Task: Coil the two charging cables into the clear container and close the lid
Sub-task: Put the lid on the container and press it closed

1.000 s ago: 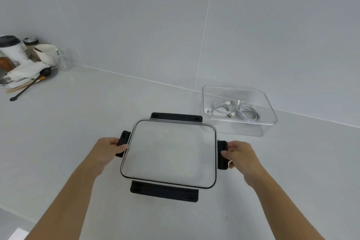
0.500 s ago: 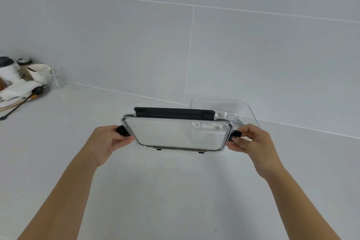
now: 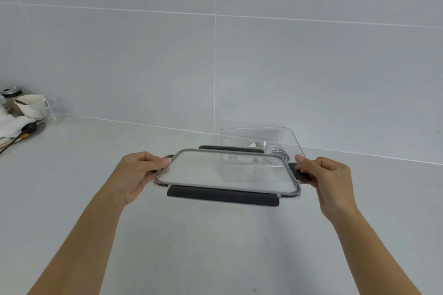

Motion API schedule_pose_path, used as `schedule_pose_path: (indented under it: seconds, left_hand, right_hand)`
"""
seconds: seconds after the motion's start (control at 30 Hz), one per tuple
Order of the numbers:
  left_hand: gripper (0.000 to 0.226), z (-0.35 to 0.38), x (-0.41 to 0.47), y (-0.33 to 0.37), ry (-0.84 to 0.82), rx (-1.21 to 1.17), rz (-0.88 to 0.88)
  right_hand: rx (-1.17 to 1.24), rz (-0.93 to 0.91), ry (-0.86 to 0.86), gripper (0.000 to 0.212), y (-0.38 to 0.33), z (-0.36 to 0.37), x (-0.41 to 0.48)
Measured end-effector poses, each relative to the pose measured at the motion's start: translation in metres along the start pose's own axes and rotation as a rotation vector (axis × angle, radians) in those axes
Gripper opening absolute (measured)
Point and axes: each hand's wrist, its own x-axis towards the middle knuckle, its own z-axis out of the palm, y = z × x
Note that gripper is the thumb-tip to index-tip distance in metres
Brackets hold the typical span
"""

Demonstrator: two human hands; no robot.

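No brand, label or writing legible anywhere. Lid (image 3: 225, 172) of clear, glossy plastic, a rounded rectangle with a grey rim seal and four matte black latch flaps, one on each side; held in the air above the pale, smooth table (image 3: 191, 246), tilted nearly flat with its near flap (image 3: 223, 196) hanging toward the camera. Left hand (image 3: 137, 172) closed on the left end of the lid, thumb on top by the left flap; right hand (image 3: 323, 175) closed on the black right flap (image 3: 300, 171), fingers curled round it. Clear container (image 3: 261, 132), a shallow rounded-rectangular tub of transparent plastic, stood on the table just behind the lid and close to the wall (image 3: 215, 67) of large grey tiles; partly overlapped by the lid's far right portion and seen through it. White charging cables (image 3: 275, 151) lay coiled inside the container, a connector end showing near its middle. At the far left, well apart, a white cup (image 3: 31, 105), a glass (image 3: 54, 112), white cloth (image 3: 9, 124) and dark-handled utensils (image 3: 26, 130) crowded together. Compared with half a second before, lid turned from a steep edge-on tilt, far flap uppermost, to a near-level pose showing its broad face, and shifted slightly right toward the container; both hands kept their hold on its ends; container and cables unmoved on the table.
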Motion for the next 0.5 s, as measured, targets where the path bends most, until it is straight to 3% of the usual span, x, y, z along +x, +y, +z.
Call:
schedule_pose_path:
  seconds: [0.2,0.3,0.37,0.5]
  left_hand:
    - [0.028,0.023,0.008,0.000,0.019,-0.002,0.058]
    - [0.044,0.035,0.016,-0.001,-0.025,-0.039,0.037]
    - [0.032,0.048,0.021,-0.002,-0.088,-0.029,0.031]
    - [0.010,0.077,0.031,-0.003,-0.086,-0.076,0.002]
  right_hand:
    - [-0.124,-0.024,0.025,0.024,-0.003,-0.013,0.012]
    - [-0.098,0.015,0.042,0.025,-0.003,-0.023,0.027]
    - [-0.073,0.054,0.053,0.032,-0.002,-0.029,0.039]
    - [-0.037,0.087,0.034,0.010,-0.002,-0.041,0.063]
